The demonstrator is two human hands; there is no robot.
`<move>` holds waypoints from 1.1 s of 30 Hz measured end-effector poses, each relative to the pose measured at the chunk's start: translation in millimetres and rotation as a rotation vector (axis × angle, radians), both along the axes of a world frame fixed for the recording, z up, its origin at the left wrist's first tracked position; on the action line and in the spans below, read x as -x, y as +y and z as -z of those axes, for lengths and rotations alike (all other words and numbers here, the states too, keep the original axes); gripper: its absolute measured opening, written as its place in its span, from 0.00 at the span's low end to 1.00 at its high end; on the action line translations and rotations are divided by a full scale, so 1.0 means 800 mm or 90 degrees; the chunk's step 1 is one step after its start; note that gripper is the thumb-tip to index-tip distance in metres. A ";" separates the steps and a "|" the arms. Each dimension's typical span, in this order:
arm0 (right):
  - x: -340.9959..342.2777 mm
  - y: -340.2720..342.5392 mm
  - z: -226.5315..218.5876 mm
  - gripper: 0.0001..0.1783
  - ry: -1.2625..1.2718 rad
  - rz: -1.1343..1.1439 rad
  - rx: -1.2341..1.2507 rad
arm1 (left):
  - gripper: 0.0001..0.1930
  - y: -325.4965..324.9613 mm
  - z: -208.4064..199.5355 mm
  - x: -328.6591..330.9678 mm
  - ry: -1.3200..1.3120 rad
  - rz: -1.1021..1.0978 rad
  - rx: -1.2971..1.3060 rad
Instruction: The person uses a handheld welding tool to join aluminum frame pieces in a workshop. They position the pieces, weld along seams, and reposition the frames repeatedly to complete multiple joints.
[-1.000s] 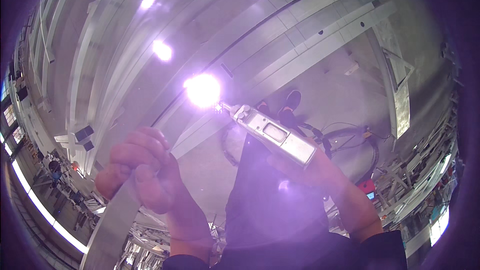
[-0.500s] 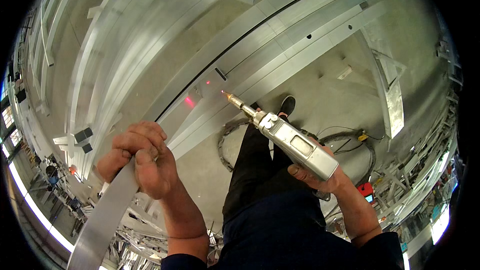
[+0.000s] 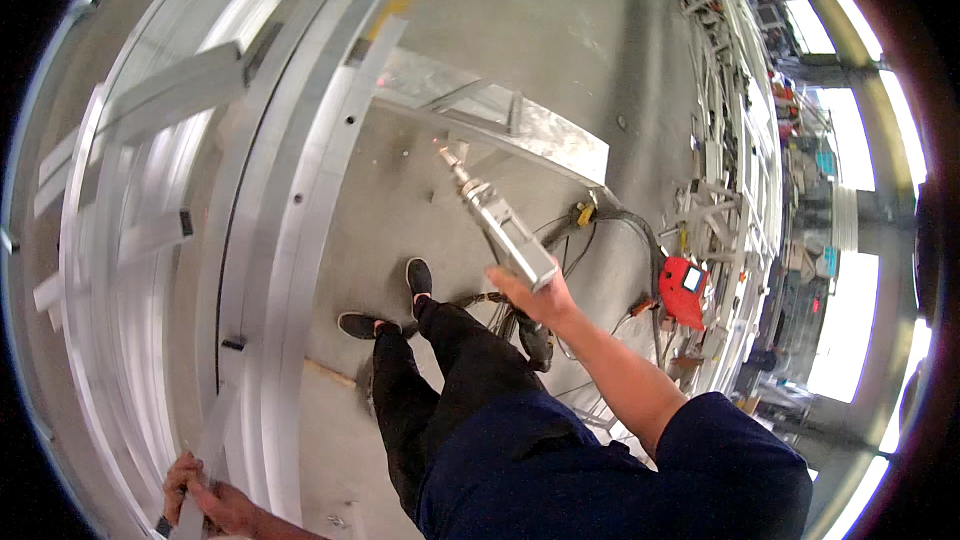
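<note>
My right hand [image 3: 540, 302] is wrapped round the rear of a silver handheld laser welding gun [image 3: 505, 230]. The gun's narrow copper-coloured nozzle points up and left over the floor, away from the beams, with a small reddish glint at its tip. At the lower left, my left hand [image 3: 212, 502] is closed round a flat metal bar [image 3: 216, 430]. That bar lies along long silver metal beams [image 3: 280, 290], which run from the lower left toward the top. A small dark-ended piece [image 3: 233, 343] sits on the beams beyond the bar.
A triangular metal frame [image 3: 540, 140] stands beyond the gun. Black hose [image 3: 640, 230] and cables coil on the floor at the right, near a red object [image 3: 683, 292] with a pale window. Racks of metal lengths [image 3: 735, 190] line the right side. My shoes [image 3: 418, 278] stand beside the beams.
My view has swung to the right. The gun has moved away from the beams and now points over the floor. My left hand stays on the bar, now at the lower left edge.
</note>
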State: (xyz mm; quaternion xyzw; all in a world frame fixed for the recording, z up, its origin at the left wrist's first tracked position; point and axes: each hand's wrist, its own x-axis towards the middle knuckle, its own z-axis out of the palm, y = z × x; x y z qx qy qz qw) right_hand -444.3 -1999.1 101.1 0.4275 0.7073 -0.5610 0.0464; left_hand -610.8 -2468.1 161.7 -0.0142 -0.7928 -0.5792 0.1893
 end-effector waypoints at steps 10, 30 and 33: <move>-0.078 0.160 0.108 0.15 -0.040 0.320 -0.040 | 0.08 0.084 -0.060 -0.009 0.158 -0.147 -0.106; -0.123 0.225 0.127 0.23 -0.118 0.276 0.073 | 0.12 0.067 -0.057 -0.014 -0.077 -0.240 -0.049; -0.129 0.225 0.130 0.24 -0.114 0.263 0.058 | 0.13 0.031 -0.045 -0.007 0.015 -0.239 -0.086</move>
